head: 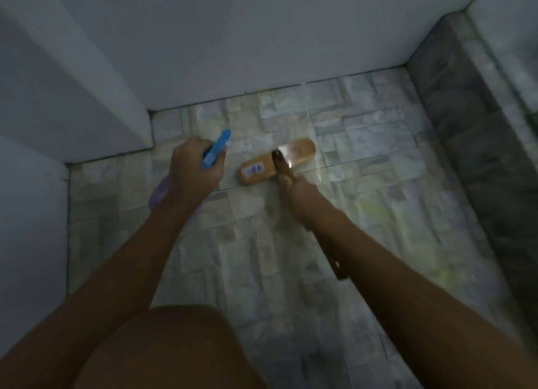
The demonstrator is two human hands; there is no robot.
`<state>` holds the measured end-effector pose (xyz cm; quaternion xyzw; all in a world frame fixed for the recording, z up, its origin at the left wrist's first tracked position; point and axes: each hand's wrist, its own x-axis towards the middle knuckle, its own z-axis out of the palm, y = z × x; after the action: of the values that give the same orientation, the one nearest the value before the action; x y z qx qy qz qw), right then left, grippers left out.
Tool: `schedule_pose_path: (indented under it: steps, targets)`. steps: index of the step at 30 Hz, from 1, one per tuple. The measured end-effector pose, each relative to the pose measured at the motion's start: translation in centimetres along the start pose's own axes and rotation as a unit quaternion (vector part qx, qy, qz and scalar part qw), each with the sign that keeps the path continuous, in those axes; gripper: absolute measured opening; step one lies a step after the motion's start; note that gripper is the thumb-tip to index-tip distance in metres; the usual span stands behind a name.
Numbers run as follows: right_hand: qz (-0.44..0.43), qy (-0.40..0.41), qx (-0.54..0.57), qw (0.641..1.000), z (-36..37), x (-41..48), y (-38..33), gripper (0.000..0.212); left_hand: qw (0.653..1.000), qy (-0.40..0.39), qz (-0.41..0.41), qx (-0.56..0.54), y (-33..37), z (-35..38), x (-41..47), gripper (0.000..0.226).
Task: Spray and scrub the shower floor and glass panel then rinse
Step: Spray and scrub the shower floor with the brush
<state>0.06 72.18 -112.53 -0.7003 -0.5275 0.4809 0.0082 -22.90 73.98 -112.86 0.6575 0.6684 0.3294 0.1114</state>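
Right hand round brush, sticker illegible

Below the left grip, we find the spray bottle body mostly hidden by the wrist. The brush label is blurred, unreadable; its handle behind the right grip is partly covered by the forearm.

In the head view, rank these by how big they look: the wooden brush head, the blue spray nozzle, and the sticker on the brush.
Largest: wooden brush head.
Next: blue spray nozzle, partly covered by the left hand, so its full size is unsure.
Smallest: sticker.
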Motion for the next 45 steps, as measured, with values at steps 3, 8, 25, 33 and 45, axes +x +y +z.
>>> schedule_pose_path:
  steps: [3,8,25,33,45]
  targets:
    - [0.042,0.013,-0.006,0.999,0.5,-6.4,6.8,0.046,0.997,-0.066,0.022,-0.023,3.6,2.1,-0.2,0.032]
    - [0.164,0.073,0.06,0.982,-2.1,-12.9,15.4,0.051,0.971,-0.219,0.044,-0.082,11.1,6.7,-1.2,0.03]
    - [0.184,0.07,0.069,0.978,-4.8,-12.9,17.4,0.052,0.963,-0.234,0.032,-0.132,15.9,11.2,-1.7,0.037]
    - [0.136,0.131,0.066,0.98,-10.3,-2.9,11.9,0.042,0.971,-0.1,0.123,-0.182,17.3,10.9,-0.6,0.035]
    - [0.188,0.133,0.102,0.968,-9.1,-6.4,15.4,0.046,0.973,-0.102,0.101,-0.18,16.8,12.0,0.5,0.041]
